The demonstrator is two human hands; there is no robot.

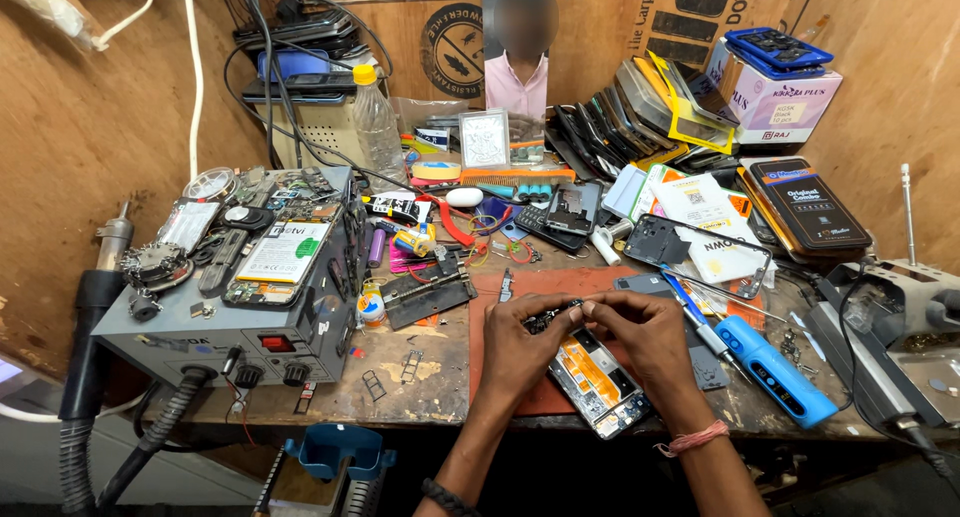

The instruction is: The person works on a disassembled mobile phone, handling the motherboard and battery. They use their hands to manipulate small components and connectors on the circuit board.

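Plywood walls (80,147) close in this cramped repair nook on three sides, and the wooden desk (440,372) below them is scratched, stained and crowded almost to its edges. At the middle of the front edge lies a reddish work mat (520,287), and on it an opened phone (598,382) with its orange inner parts showing, angled toward the front right corner. Both of the person's hands meet just above its upper end: the left hand (520,342) and the right hand (640,327) have fingertips pinched together on a small dark part (553,317), too small to tell what it is.

Just right of the hands a blue electric screwdriver (775,369) lies slanted toward the front right corner. On the left end of the desk stands a grey rework station (250,322) with batteries and boards heaped on its top, its hoses hanging over the front edge. A clear plastic bottle (376,122) with a yellow cap stands toward the back, left of centre. Stacks of phone screens and boxes (775,102) fill the back right corner, and another person in a pink shirt (518,87) sits behind the desk's back edge.
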